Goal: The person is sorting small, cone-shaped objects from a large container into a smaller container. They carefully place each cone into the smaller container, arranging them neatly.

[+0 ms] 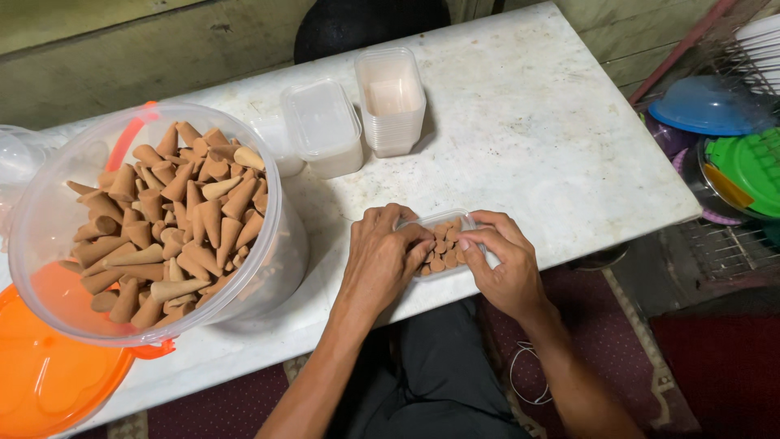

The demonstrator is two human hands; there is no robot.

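Observation:
A small clear plastic box (457,220) stands near the front edge of the white marble table (528,138), filled with upright brown cones (444,250). My left hand (382,258) rests on the box's left side, fingertips among the cones. My right hand (508,262) grips the box's right side, thumb and fingers pressing on the cones. To the left, a big clear round tub (49,211) with an orange handle holds a heap of the same brown cones (175,219).
A stack of empty clear boxes (391,102) and a stack of lids (322,128) stand at the table's middle back. An orange lid (49,374) lies at the front left. A rack with blue and green lids (731,138) is on the right.

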